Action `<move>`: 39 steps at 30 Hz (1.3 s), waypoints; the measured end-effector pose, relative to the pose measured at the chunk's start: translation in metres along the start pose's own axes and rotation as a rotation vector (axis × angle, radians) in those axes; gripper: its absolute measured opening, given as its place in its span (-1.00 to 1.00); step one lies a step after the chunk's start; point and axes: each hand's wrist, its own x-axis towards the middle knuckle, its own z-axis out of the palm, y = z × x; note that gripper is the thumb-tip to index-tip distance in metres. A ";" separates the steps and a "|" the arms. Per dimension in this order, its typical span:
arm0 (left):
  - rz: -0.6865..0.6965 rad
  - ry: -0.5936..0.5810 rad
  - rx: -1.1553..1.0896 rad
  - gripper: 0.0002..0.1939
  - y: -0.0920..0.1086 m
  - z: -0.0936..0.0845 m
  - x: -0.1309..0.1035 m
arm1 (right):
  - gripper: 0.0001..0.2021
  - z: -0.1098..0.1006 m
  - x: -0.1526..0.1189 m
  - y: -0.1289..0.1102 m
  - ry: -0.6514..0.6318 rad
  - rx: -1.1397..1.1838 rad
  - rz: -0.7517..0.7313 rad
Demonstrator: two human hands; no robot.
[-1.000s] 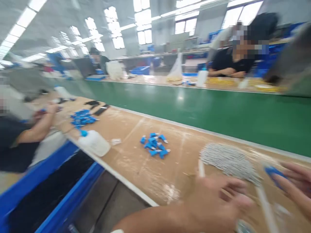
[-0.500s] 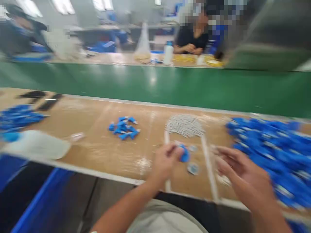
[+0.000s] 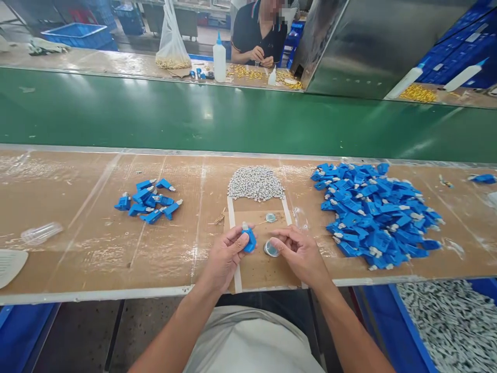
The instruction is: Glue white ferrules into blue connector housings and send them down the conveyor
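Observation:
My left hand pinches a small blue plastic piece with a pale tip pointing up. My right hand hovers at a small round dish, its thumb and fingertips drawn together over the rim; whatever they hold, if anything, is hidden. Just beyond lies a smaller round lid-like piece with a thin stick beside it. A heap of small grey pellets sits farther back between two white strips. To the right spreads a large pile of blue pieces; a smaller cluster of them lies left.
A clear plastic container and a white plate-like piece lie at left. Behind the table runs a green belt. A blue bin of grey pieces stands below right. Across the belt sits a co-worker, near a white bottle.
The view has swung right and steadied. My right hand has come from beside the large blue pile to the round dish. My left hand still holds a blue piece.

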 end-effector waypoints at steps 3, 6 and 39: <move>-0.009 0.000 -0.023 -0.63 -0.002 -0.003 0.001 | -0.79 0.000 0.000 0.000 0.012 -0.060 -0.078; -0.016 -0.008 -0.037 -0.65 -0.003 -0.004 0.002 | -0.84 -0.003 -0.005 -0.004 -0.002 -0.128 -0.169; -0.262 -0.255 -0.100 -0.67 0.004 0.028 -0.017 | -0.87 -0.005 -0.014 -0.064 0.190 0.165 -0.351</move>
